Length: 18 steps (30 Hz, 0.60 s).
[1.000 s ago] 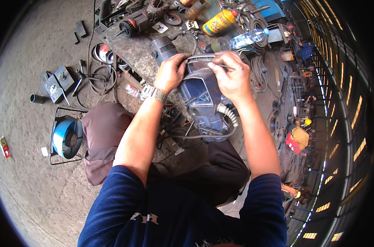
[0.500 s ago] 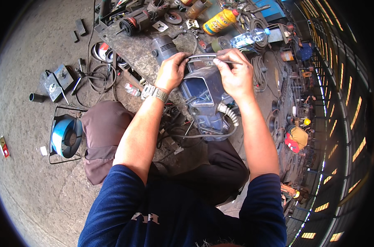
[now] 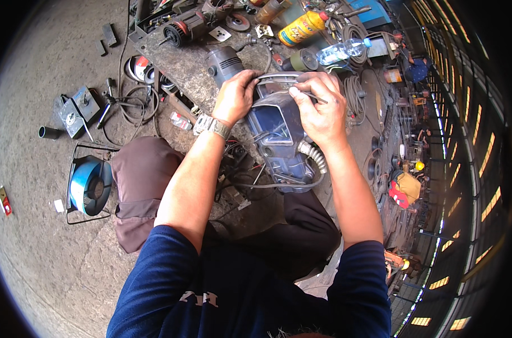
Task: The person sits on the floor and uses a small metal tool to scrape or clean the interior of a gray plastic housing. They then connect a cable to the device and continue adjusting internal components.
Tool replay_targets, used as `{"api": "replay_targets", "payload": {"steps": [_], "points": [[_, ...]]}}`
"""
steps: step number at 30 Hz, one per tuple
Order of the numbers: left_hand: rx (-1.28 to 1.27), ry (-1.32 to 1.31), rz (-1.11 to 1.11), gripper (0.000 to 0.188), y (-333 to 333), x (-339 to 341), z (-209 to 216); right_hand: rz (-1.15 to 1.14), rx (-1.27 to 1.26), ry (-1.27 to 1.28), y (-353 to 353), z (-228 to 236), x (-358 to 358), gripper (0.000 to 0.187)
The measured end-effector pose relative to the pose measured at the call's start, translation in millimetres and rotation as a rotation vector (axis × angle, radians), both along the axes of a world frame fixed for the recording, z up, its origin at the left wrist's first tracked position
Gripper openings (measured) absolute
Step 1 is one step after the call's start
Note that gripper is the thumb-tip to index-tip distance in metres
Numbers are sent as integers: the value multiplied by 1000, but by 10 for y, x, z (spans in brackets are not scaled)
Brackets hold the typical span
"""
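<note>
A dark grey-blue plastic machine housing (image 3: 281, 160) stands in front of me, with a recessed blue window and a ribbed pale hose (image 3: 312, 155) along its right side. My left hand (image 3: 238, 94) has its fingers and thumb closed on the left end of the housing's curved upper rim. At that rim's right end is my right hand (image 3: 322, 110), its thumb and fingers pinched together around a thin dark rod (image 3: 319, 100). The rod's far end is hidden, so its kind cannot be made out. Behind my left hand lies a grey power tool body (image 3: 224, 63).
On the worn bench (image 3: 180, 70) lie a dark motor tool (image 3: 182, 31), a yellow bottle (image 3: 302, 29) and a clear water bottle (image 3: 343, 52). Cables tangle below the housing. A blue wire spool (image 3: 90, 186) in a metal frame stands on the floor at left.
My right hand has shifted slightly down, its thumb moving lower with the thin rod tilting downward. My left hand and the housing have stayed nearly the same.
</note>
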<state>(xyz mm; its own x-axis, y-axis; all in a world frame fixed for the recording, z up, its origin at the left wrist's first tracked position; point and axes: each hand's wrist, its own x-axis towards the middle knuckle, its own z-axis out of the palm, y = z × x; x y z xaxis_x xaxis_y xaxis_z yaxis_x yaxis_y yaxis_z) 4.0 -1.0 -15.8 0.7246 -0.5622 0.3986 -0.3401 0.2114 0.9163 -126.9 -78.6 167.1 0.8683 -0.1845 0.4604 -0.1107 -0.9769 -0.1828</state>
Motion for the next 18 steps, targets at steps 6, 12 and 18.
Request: {"api": "replay_targets", "payload": {"steps": [6,12,18], "points": [[10,94,-113,28,-2,30,-27,35,-78,69,-9,71,61,11],[-46,132,-230,40,6,-18,34,-68,58,80,-92,68,132,13],[-20,178,-211,40,-33,30,-64,-164,244,46,-176,29,206,13]]}}
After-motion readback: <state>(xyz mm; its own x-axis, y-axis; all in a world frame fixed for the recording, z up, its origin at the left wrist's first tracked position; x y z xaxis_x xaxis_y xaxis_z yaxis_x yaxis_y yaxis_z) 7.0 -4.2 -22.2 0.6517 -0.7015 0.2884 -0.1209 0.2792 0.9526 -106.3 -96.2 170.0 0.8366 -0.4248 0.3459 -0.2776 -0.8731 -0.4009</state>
